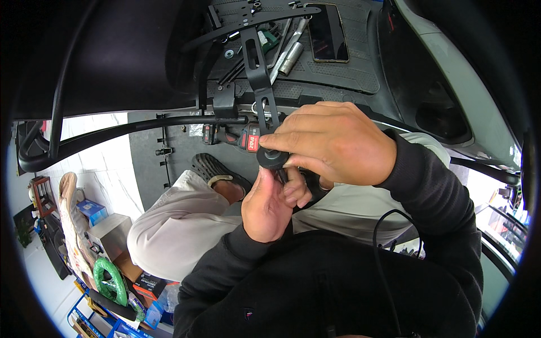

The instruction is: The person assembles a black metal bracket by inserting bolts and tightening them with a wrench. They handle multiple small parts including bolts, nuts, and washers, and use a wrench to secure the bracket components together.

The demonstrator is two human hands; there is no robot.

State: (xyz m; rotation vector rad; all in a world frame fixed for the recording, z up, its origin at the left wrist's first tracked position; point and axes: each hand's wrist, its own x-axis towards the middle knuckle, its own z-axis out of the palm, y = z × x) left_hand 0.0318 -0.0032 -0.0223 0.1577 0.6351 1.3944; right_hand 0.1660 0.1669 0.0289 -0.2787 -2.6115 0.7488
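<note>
A small round black piece point(273, 160) with a raised centre sits between my two hands. My left hand point(266, 205) is closed around it from below, thumb against its rim and fingers curled behind. From above, my right hand point(338, 141) pinches its edge between thumb and fingers. A slotted black metal bracket point(256, 65) runs down from the curved black crossbar point(253, 22) to the fingers of my right hand. Its lower end is partly hidden there, so I cannot tell whether the round piece is joined to it.
Beyond the bracket, a phone point(328, 34), a metal socket point(291, 59) and wrenches lie on a black ribbed mat point(344, 76). A cordless power tool point(242, 137) is below my hands. A black tube point(141, 125) crosses at left. Boxes point(110, 234) and a green ring-shaped roll point(110, 281) stand lower left.
</note>
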